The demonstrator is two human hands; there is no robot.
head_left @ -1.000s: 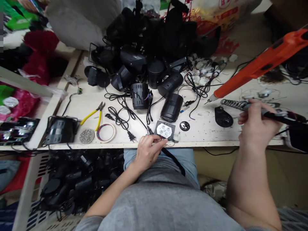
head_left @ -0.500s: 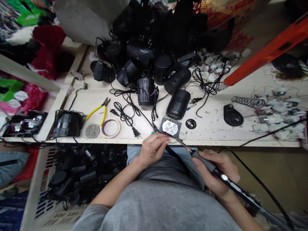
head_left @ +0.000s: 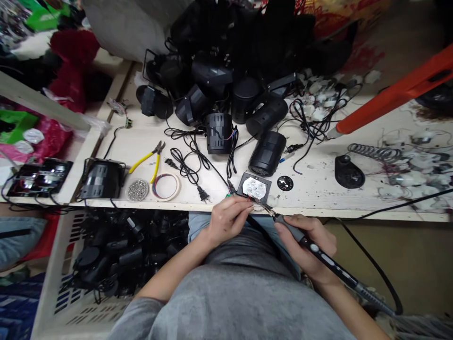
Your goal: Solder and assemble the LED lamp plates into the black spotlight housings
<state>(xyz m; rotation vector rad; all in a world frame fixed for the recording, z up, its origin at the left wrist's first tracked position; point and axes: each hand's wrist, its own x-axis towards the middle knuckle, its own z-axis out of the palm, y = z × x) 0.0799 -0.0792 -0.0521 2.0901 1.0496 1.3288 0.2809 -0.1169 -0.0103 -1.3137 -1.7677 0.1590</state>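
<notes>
Thin wires (head_left: 250,199) are pinched in the fingertips of my left hand (head_left: 229,218), right at the table's front edge. My right hand (head_left: 311,238) is wrapped round a soldering iron (head_left: 314,249), whose metal tip points left to the wires by my left fingers. Whether the tip touches them I cannot tell. Just beyond lies a square black LED module (head_left: 254,187) with a white lens plate, partly behind the fingers. A round black disc (head_left: 285,183) is to its right. A black cylindrical lamp housing (head_left: 267,153) lies behind the module.
Yellow-handled cutters (head_left: 146,160), a tape roll (head_left: 166,186) and a dish of screws (head_left: 138,190) lie to the left. Lamp housings pile up at the back. An orange bar (head_left: 392,94) slants in at right, near a spring (head_left: 375,152). A crate (head_left: 74,302) stands below.
The soldering iron and my right hand have shifted left, closer to my left fingers. My left hand keeps its pinch. The whole view has swung slightly.
</notes>
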